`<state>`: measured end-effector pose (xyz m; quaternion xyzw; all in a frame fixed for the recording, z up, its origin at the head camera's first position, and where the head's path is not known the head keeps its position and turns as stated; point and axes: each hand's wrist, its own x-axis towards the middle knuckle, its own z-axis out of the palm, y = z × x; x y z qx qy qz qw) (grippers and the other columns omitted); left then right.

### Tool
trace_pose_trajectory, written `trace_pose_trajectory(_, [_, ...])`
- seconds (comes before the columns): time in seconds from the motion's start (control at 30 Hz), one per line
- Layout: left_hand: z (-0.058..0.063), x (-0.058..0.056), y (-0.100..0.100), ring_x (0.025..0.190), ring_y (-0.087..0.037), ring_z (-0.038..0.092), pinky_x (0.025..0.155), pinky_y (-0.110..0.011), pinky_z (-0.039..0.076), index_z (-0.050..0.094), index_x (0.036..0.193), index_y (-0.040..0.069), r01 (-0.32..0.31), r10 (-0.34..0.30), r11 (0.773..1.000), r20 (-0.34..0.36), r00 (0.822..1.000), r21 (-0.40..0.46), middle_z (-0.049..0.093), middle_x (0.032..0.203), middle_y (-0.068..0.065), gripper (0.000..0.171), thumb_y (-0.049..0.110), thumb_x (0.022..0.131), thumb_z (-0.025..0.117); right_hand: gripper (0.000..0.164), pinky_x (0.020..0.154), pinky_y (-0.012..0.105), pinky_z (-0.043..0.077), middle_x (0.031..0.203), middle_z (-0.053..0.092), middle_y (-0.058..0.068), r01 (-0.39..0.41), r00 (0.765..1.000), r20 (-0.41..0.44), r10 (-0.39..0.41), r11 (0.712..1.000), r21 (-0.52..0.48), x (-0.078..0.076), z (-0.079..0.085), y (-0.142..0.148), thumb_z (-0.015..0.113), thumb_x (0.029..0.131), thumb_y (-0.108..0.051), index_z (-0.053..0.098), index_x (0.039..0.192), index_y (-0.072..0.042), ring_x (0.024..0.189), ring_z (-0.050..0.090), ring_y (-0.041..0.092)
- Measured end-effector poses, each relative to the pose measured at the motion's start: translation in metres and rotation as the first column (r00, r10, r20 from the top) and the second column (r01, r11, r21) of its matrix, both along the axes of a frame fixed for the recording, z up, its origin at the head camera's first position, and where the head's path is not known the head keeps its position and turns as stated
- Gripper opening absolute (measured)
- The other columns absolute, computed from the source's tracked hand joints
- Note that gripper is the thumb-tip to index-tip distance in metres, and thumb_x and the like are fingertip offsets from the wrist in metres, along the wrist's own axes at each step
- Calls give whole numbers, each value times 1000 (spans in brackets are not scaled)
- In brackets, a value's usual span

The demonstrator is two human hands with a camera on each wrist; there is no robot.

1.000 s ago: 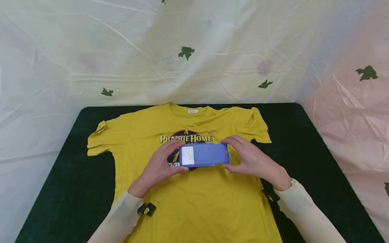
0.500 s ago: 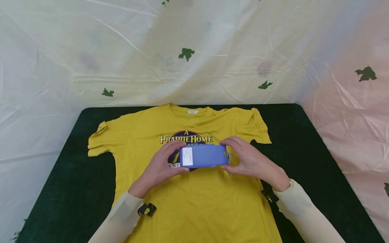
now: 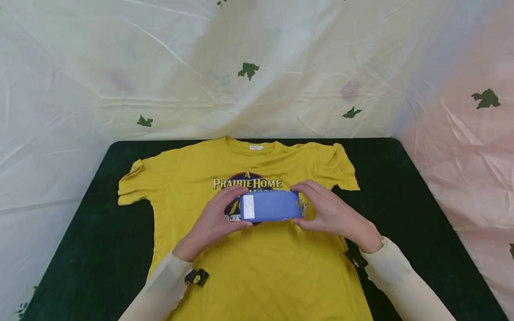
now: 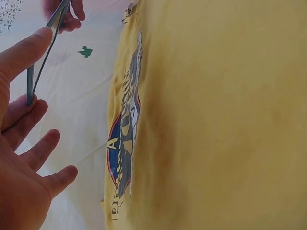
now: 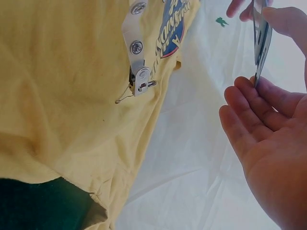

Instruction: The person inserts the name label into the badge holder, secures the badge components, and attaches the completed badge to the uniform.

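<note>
A flat blue badge holder with a white label and a small slot is held level above a yellow T-shirt. My left hand pinches its left end between thumb and fingers. At the other end my right hand pinches it the same way. Edge-on, the holder looks thin in the left wrist view, with the other fingers of the left hand spread. A badge clip with a snap strap and a safety pin lies on the shirt below the right hand.
The shirt is spread front up on a dark green tabletop, its sleeves out to both sides. Pale cloth with green leaf-like patches hangs behind and at the sides. A dark wrist mount sits at the left cuff.
Both hands keep their hold on the badge holder. Its left end and the left hand have shifted very slightly right in the head view, which itself has moved a little.
</note>
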<state>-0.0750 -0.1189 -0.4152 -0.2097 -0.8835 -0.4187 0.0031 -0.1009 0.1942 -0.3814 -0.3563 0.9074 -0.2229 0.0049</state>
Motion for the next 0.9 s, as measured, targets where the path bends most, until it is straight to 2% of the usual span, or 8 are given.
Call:
trace_pose_trajectory(0.17, [0,0,0,132,-17,39,106,-49,35,50,140,27,-8,8,1000,9,1000,-3,44,145,7,76,44,73,83,69,96,41,46,127,51,0,1,1000,-7,-1,1000,5,0,0,-1,79,77,-41,50,132,-11,111,52,21])
trace_pose_trajectory(0.47, [0,-1,0,132,-18,39,106,-50,36,51,140,23,-1,1,1000,17,1000,3,42,146,6,76,42,73,84,69,96,38,46,127,52,-1,-2,1000,-17,2,1000,17,0,1,-4,80,77,-40,50,132,-11,111,50,14])
trace_pose_trajectory(0.7, [0,-1,0,131,-19,40,105,-50,36,51,139,23,4,-4,1000,15,1000,3,43,145,4,77,44,73,83,69,96,40,46,126,52,1,-2,1000,3,2,1000,-5,0,0,-7,81,76,-39,51,131,-10,110,53,21])
trace_pose_trajectory(0.9, [1,-1,0,131,-19,40,105,-49,37,50,140,26,9,-9,1000,22,1000,-7,43,146,5,77,43,73,84,68,95,41,46,125,52,0,5,1000,23,-5,1000,-5,0,-1,-8,81,77,-38,51,131,-11,109,54,22])
